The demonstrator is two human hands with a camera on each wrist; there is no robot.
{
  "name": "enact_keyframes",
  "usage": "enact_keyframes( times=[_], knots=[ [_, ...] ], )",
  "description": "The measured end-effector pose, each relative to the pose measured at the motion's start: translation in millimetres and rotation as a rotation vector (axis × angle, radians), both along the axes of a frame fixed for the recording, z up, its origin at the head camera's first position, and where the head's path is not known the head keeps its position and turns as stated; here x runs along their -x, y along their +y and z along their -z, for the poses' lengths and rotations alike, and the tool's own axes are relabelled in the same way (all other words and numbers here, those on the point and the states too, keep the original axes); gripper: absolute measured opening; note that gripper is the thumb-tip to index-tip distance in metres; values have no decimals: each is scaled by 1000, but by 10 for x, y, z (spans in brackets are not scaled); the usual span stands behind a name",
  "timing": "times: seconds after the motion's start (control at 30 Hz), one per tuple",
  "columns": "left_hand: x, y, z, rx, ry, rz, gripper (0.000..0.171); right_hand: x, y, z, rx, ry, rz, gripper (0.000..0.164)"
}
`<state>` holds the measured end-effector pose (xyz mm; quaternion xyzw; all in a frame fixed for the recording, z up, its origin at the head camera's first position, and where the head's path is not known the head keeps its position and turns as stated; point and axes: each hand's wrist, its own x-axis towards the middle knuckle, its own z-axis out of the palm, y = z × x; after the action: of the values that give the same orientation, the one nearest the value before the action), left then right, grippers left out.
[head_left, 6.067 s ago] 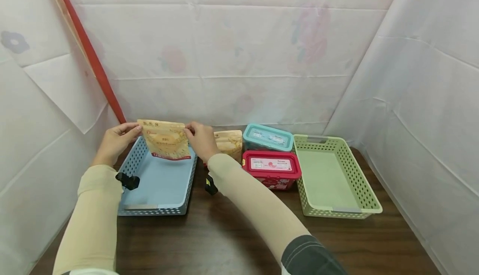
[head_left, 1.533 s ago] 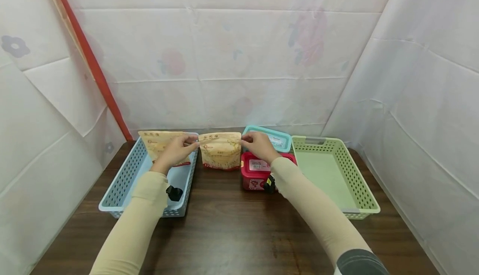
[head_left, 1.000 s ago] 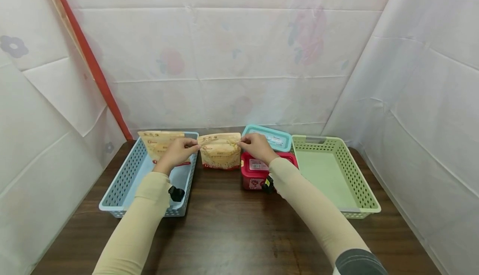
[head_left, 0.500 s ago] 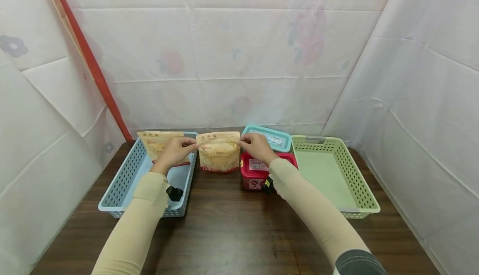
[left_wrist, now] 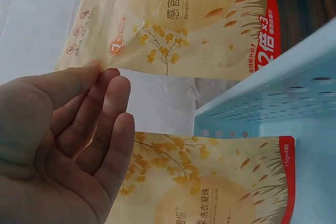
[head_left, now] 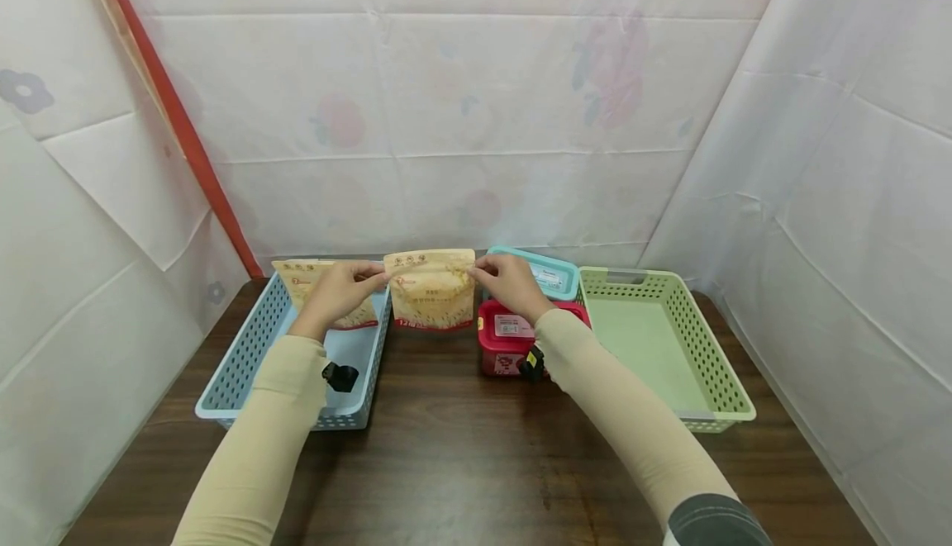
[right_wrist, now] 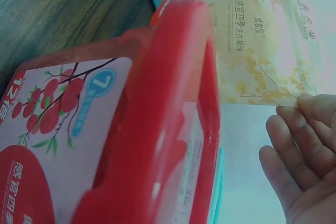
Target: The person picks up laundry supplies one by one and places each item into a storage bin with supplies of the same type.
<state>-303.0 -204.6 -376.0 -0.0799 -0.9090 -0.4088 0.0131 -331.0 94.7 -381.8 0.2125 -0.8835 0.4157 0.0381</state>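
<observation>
Both hands hold a cream laundry capsule pouch [head_left: 431, 291] upright by its upper corners, its red lower band hanging free above the table. The left hand [head_left: 338, 296] pinches the left corner between thumb and fingertips, its other fingers loosely bent in the left wrist view. At the opposite corner the right hand [right_wrist: 302, 156] pinches the pouch the same way. A second matching pouch [left_wrist: 231, 182] stands in the blue basket [head_left: 238, 364], partly hidden behind the left hand in the head view. Below the right hand is a red lidded box [head_left: 507, 346].
A teal lidded box [head_left: 554, 277] stands behind the red one, partly covered by the right hand. At the right lies a green perforated basket [head_left: 725, 364]. Dark wooden table [head_left: 461, 463] spreads in front, and white sheeting [head_left: 476, 100] closes off the back and sides.
The first pouch, held over the blue basket earlier, now stands inside it. Both hands took the second pouch's corners; over the last half second it has risen and shifted slightly left.
</observation>
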Motion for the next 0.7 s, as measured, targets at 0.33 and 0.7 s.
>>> enact_keyframes(
  times=[0.33,0.7],
  knots=[
    [-60,-33,-148,-102,31,0,46,-23,-30,-65,113,120,3,21],
    [-215,-149,-397,-170,133,-23,51,-143,-169,-251,202,227,-60,20]
  ],
)
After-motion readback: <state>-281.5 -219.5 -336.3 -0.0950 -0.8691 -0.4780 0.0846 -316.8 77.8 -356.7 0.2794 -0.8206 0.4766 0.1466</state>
